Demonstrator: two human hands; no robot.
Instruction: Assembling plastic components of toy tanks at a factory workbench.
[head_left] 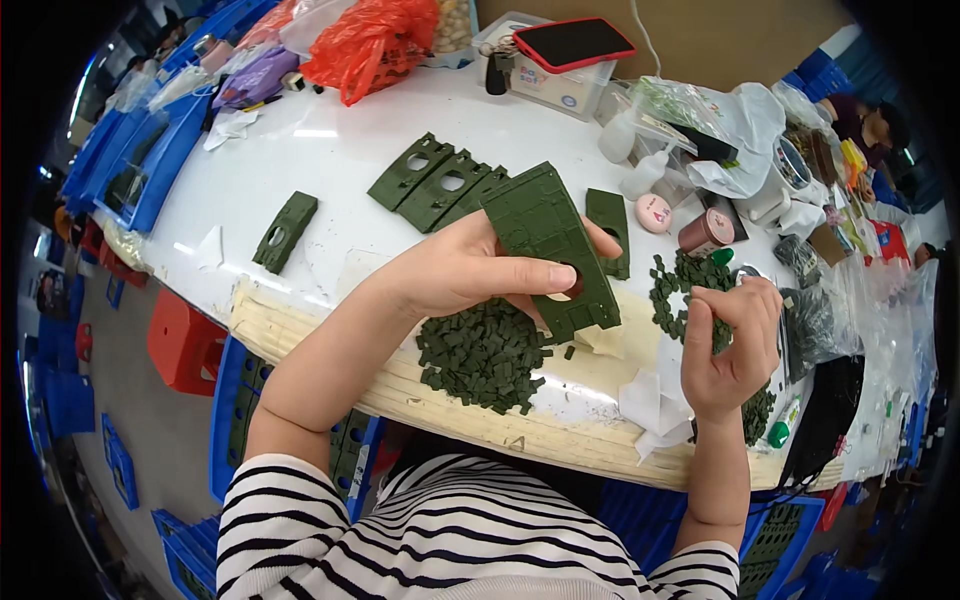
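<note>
My left hand (450, 268) grips a dark green plastic plate (543, 222) with a round hole near its lower end, raised above the table and tilted. The thumb lies across its face. To the right, my right hand (735, 350) is raised with thumb and fingers closed together; whatever they may hold is too small to make out. Below the plate spreads a heap of small green plastic pieces (480, 358). Behind my right hand lies another batch of small green pieces (668, 300), partly hidden by it.
Several similar green plates (408, 172) lie beyond my left hand, one green plate (286, 232) farther left and another (603, 205) behind the held one. A pink round tin (653, 213), a thread spool (706, 232) and white paper (655, 408) are at right. A phone (573, 44) rests on a clear box.
</note>
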